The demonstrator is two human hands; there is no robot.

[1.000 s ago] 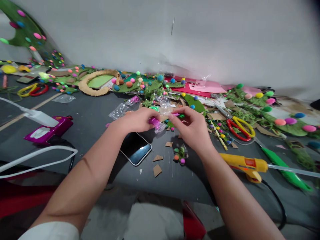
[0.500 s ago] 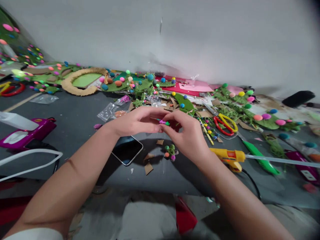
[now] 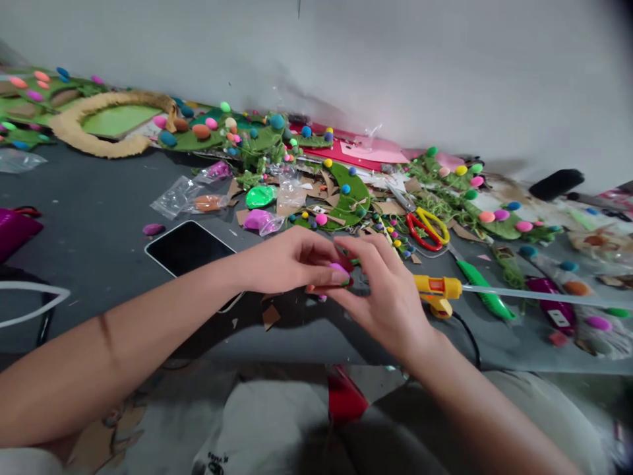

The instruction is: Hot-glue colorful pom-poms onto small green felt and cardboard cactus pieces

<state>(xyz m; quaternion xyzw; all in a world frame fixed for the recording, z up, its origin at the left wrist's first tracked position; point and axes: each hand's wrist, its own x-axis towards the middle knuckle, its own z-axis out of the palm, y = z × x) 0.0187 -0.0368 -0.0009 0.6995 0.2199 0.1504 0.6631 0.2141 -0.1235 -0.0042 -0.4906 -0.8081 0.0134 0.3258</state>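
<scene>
A small purple piece sits between the fingertips of both hands, pinched by the thumb and fingers of the left hand; the right hand curls close around it, but whether it grips is hidden. Just beyond the left hand lies a clear bag of purple material; a smartphone lies partly behind the left wrist. Right of the right hand is a yellow glue gun, with red-and-yellow-handled scissors farther out.

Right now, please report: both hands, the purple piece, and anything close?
Left hand pinching small purple piece, partly hidden. Right hand close to it, contact unclear. Phone partly behind left forearm; yellow glue gun partly behind right hand.
</scene>
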